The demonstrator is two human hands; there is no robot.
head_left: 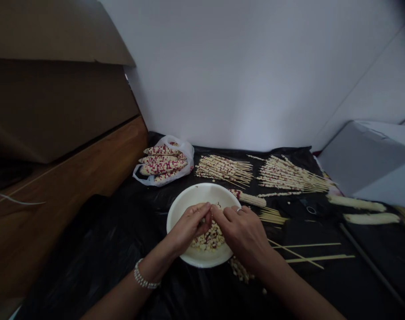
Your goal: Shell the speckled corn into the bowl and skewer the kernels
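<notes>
A white bowl sits on black plastic sheeting and holds loose white and red corn kernels. Over the bowl, my left hand and my right hand meet fingertip to fingertip, both pinched closed. What they pinch is too small to make out. My left wrist wears a beaded bracelet, and there is a ring on my right hand. A skewer with kernels on it lies under my right wrist, just outside the bowl.
A plastic bag of red-and-white corn cobs lies behind the bowl. Two heaps of kernel-threaded skewers lie at the back. Bare skewers, stripped cobs and a grey box are at right. Cardboard and a wooden panel stand at left.
</notes>
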